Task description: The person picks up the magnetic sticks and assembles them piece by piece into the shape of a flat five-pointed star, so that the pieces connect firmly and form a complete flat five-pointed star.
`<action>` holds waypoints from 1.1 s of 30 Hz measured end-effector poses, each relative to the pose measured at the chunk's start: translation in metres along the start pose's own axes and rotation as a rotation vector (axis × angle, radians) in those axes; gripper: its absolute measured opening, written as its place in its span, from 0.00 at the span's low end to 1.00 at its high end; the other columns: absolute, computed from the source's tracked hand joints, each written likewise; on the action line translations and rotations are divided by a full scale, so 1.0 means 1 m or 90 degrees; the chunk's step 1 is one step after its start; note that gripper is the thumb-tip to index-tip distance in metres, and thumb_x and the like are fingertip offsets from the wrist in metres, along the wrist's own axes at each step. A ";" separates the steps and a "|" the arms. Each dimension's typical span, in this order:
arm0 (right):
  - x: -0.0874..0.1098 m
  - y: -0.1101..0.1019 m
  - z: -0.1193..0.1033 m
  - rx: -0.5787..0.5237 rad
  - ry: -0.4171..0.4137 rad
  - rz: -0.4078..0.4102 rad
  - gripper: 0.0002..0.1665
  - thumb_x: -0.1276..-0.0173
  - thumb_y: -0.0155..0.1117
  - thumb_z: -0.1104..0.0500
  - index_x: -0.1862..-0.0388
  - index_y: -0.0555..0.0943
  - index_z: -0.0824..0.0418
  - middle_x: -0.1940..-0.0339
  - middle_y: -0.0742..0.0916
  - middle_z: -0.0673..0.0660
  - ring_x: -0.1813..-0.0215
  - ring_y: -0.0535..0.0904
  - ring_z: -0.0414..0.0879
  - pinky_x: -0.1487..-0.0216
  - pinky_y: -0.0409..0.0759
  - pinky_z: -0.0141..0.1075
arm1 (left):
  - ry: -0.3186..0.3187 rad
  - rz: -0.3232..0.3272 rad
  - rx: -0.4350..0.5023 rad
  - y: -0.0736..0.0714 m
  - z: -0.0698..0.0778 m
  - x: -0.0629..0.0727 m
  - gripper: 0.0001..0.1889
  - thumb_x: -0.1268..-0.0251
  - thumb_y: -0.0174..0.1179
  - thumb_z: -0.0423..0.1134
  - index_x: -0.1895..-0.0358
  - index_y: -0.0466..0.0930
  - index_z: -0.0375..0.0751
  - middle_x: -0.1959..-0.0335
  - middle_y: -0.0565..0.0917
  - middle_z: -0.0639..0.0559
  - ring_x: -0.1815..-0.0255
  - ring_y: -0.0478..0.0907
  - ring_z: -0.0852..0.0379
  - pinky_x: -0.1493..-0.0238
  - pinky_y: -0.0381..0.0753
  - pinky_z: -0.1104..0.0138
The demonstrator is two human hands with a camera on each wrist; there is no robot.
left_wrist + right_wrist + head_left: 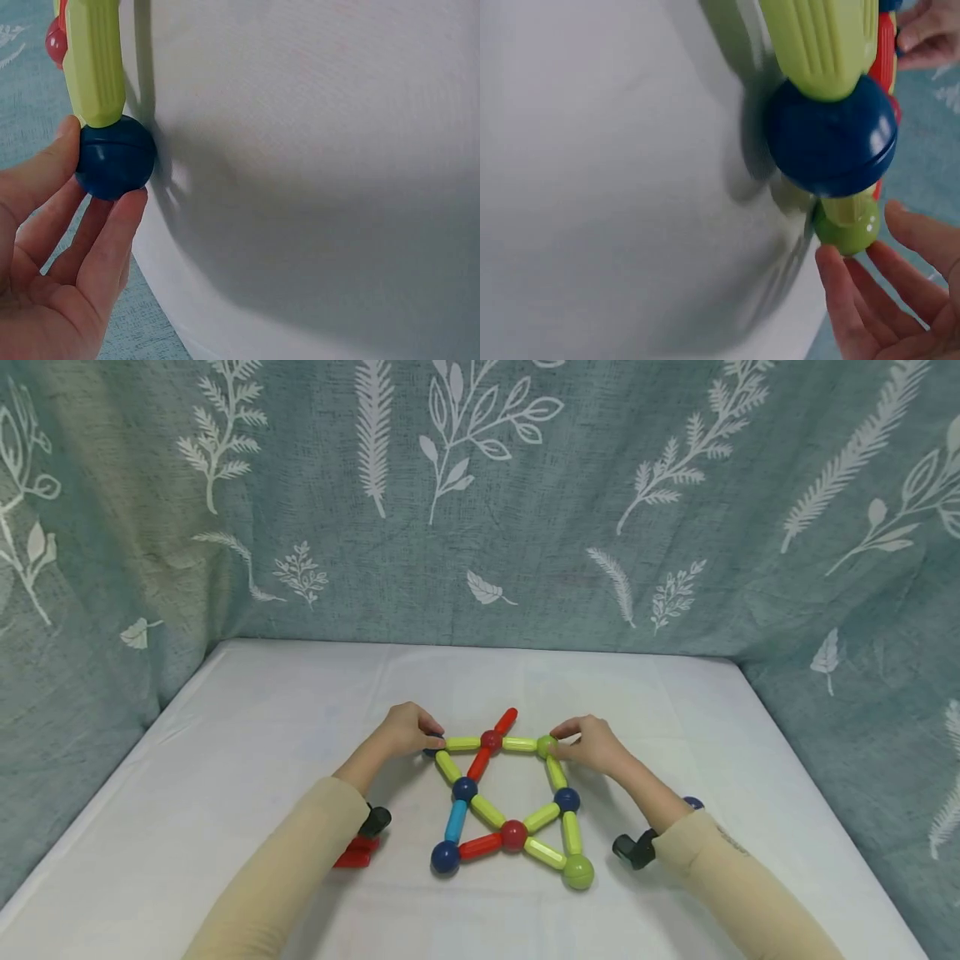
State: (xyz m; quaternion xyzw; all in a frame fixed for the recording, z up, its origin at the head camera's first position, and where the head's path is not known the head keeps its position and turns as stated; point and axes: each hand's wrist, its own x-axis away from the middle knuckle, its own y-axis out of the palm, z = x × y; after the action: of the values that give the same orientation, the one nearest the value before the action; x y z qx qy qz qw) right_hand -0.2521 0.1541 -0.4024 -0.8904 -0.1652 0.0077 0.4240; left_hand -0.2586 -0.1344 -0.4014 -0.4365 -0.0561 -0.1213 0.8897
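A flat frame of magnetic rods and balls lies on the white table. My left hand (407, 731) pinches the dark blue ball (115, 159) at its far left corner between thumb and fingers; a yellow-green rod (96, 64) runs from that ball. At the far right corner, my right hand (592, 745) holds the green ball (847, 226) with its fingertips. Between these corners sits a red ball (491, 741), with a red rod (507, 720) sticking out past it. Closer to me are a blue ball (465, 789), another blue ball (567, 799) and a red ball (513, 835).
The near corners are a blue ball (446, 857) and a green ball (578, 872). Red pieces (354, 853) lie beside the left forearm, partly hidden. A dark blue ball (693, 802) shows behind the right forearm. A patterned curtain (480, 552) hangs behind the table (247, 710).
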 end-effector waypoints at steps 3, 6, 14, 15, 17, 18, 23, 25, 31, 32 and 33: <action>0.014 0.000 0.000 0.002 -0.020 0.014 0.18 0.42 0.66 0.60 0.53 0.80 0.66 0.53 0.82 0.62 0.59 0.80 0.51 0.61 0.79 0.38 | -0.004 0.005 -0.004 0.000 0.000 0.000 0.10 0.46 0.65 0.35 0.61 0.84 0.34 0.65 0.84 0.47 0.61 0.77 0.52 0.56 0.76 0.62; 0.033 0.001 0.000 -0.006 -0.027 0.023 0.17 0.44 0.67 0.61 0.55 0.80 0.65 0.57 0.83 0.58 0.60 0.80 0.48 0.63 0.79 0.37 | -0.008 0.005 -0.006 0.001 0.001 0.000 0.10 0.46 0.65 0.36 0.61 0.84 0.34 0.65 0.84 0.47 0.61 0.77 0.52 0.56 0.76 0.62; 0.086 0.008 0.003 -0.007 -0.095 -0.039 0.09 0.47 0.71 0.56 0.72 0.79 0.57 0.75 0.80 0.46 0.68 0.75 0.40 0.69 0.75 0.31 | -0.011 0.000 -0.007 0.000 0.002 0.000 0.11 0.46 0.66 0.36 0.61 0.84 0.35 0.65 0.84 0.47 0.61 0.77 0.52 0.56 0.76 0.62; 0.091 0.008 0.003 -0.004 -0.102 -0.055 0.10 0.48 0.71 0.55 0.74 0.78 0.57 0.76 0.79 0.45 0.69 0.75 0.40 0.69 0.75 0.30 | -0.011 0.000 -0.009 0.000 0.002 0.000 0.11 0.46 0.65 0.36 0.61 0.84 0.35 0.65 0.84 0.47 0.61 0.77 0.52 0.56 0.76 0.62; 0.101 0.010 0.004 -0.003 -0.104 -0.086 0.13 0.49 0.72 0.51 0.76 0.77 0.55 0.77 0.78 0.44 0.71 0.74 0.39 0.70 0.74 0.30 | -0.015 -0.001 -0.010 0.000 0.002 0.000 0.11 0.46 0.66 0.36 0.61 0.84 0.35 0.64 0.84 0.47 0.61 0.77 0.52 0.55 0.76 0.62; 0.105 0.011 0.004 -0.003 -0.107 -0.099 0.14 0.50 0.72 0.50 0.77 0.76 0.55 0.78 0.78 0.43 0.72 0.74 0.38 0.70 0.74 0.29 | -0.016 -0.001 -0.011 0.000 0.002 0.000 0.11 0.46 0.66 0.36 0.61 0.84 0.35 0.64 0.83 0.47 0.61 0.77 0.53 0.55 0.76 0.62; 0.116 0.017 0.004 -0.020 -0.116 -0.127 0.15 0.52 0.73 0.51 0.78 0.75 0.55 0.78 0.78 0.44 0.74 0.74 0.36 0.72 0.73 0.29 | -0.015 0.004 -0.010 0.001 0.002 0.001 0.10 0.47 0.66 0.36 0.61 0.84 0.36 0.65 0.83 0.48 0.62 0.76 0.53 0.56 0.76 0.62; 0.118 0.019 0.004 -0.022 -0.123 -0.124 0.15 0.51 0.73 0.53 0.79 0.75 0.56 0.78 0.78 0.44 0.74 0.73 0.36 0.73 0.73 0.29 | -0.011 0.006 -0.013 0.001 0.002 0.002 0.10 0.47 0.66 0.36 0.61 0.84 0.36 0.65 0.83 0.48 0.62 0.77 0.54 0.56 0.77 0.62; 0.117 0.018 0.007 -0.002 -0.114 -0.108 0.14 0.52 0.73 0.54 0.78 0.75 0.55 0.77 0.78 0.45 0.76 0.74 0.36 0.75 0.74 0.29 | 0.009 -0.008 -0.050 -0.001 0.002 0.006 0.09 0.48 0.67 0.35 0.64 0.84 0.35 0.68 0.82 0.49 0.65 0.76 0.55 0.60 0.77 0.64; 0.117 0.016 0.007 0.003 -0.110 -0.105 0.14 0.52 0.73 0.55 0.78 0.75 0.55 0.77 0.78 0.45 0.76 0.74 0.37 0.75 0.74 0.29 | 0.016 -0.012 -0.060 -0.002 0.002 0.008 0.09 0.48 0.67 0.35 0.64 0.84 0.35 0.69 0.82 0.49 0.66 0.76 0.55 0.60 0.77 0.64; 0.116 0.015 0.007 0.009 -0.108 -0.102 0.13 0.52 0.73 0.55 0.77 0.75 0.55 0.77 0.78 0.45 0.76 0.74 0.37 0.75 0.74 0.29 | 0.019 -0.016 -0.069 -0.003 0.002 0.010 0.09 0.49 0.67 0.35 0.65 0.84 0.35 0.70 0.82 0.49 0.66 0.76 0.56 0.61 0.77 0.65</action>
State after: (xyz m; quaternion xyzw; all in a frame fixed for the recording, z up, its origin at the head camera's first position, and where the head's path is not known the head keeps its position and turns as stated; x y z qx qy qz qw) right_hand -0.1394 0.1859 -0.4034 -0.8676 -0.2711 0.0503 0.4139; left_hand -0.2499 -0.1363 -0.3964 -0.4818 -0.0417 -0.1414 0.8638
